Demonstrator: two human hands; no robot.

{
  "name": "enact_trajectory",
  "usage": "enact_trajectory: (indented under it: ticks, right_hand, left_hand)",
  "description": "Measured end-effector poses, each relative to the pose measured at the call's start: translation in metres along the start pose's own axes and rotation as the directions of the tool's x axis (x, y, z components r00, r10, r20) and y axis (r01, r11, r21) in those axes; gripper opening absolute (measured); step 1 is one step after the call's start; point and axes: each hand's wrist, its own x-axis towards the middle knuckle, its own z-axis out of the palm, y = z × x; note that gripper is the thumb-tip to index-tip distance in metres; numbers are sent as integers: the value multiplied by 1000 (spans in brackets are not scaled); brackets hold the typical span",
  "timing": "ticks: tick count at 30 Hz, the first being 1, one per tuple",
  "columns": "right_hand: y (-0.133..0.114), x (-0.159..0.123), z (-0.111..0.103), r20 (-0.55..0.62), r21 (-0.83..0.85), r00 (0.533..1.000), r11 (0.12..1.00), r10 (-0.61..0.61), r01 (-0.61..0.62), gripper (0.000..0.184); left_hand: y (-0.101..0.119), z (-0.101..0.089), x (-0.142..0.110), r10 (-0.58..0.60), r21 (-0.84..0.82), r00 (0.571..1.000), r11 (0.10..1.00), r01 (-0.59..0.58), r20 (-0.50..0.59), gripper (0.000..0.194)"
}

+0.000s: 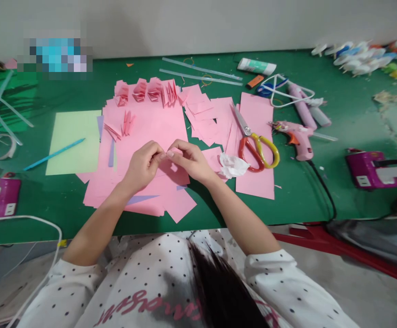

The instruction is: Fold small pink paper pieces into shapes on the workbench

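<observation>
My left hand (146, 161) and my right hand (190, 160) meet fingertip to fingertip over a stack of pink paper sheets (153, 123). Both are closed in a pinch on a small piece of pink paper (175, 151), mostly hidden by the fingers. Folded pink paper pieces (154, 89) stand in a row along the stack's far edge. Two more folded bundles (127, 124) lie nearer, beyond my left hand. Right of my right hand are loose pink paper squares (200, 111), a crumpled white tissue (233, 165) and scissors with red and yellow handles (258, 148).
A pink glue gun (299, 139) with a black cord lies at the right. Clear glue sticks (201, 75) and a white glue tube (256, 66) are at the back. On the left are a pale green sheet (70, 132), a blue pencil (54, 154) and a tape roll (0, 146).
</observation>
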Motion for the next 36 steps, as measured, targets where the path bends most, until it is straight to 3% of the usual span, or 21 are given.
enact_trajectory:
  ticks: [9, 15, 22, 26, 32, 36]
  right_hand:
    - [-5, -1, 1, -64, 38, 998, 999, 31, -28, 28]
    - [-5, -1, 3, -5, 41, 999, 998, 45, -44, 45]
    - [-5, -1, -1, -75, -297, 988, 949, -133, 105, 60]
    - [-3, -2, 2, -61, -378, 984, 917, -166, 131, 60]
    - [-3, -2, 5, -70, -136, 997, 991, -14, 4, 51]
    - [-3, -2, 2, -89, -104, 996, 994, -29, 20, 51]
  left_hand:
    - [-1, 0, 0, -10, -51, 998, 999, 14, 69, 19]
    - [2, -7, 0, -44, -69, 995, 996, 50, 87, 30]
    - [2, -3, 0, -53, -82, 991, 995, 64, 123, 29]
    - [1, -2, 0, -105, -131, 980, 983, 127, 168, 33]
    - [1, -5, -1, -161, -247, 985, 953, 173, 69, 38]
    - [0, 0, -1, -171, -263, 985, 950, 169, 15, 37]
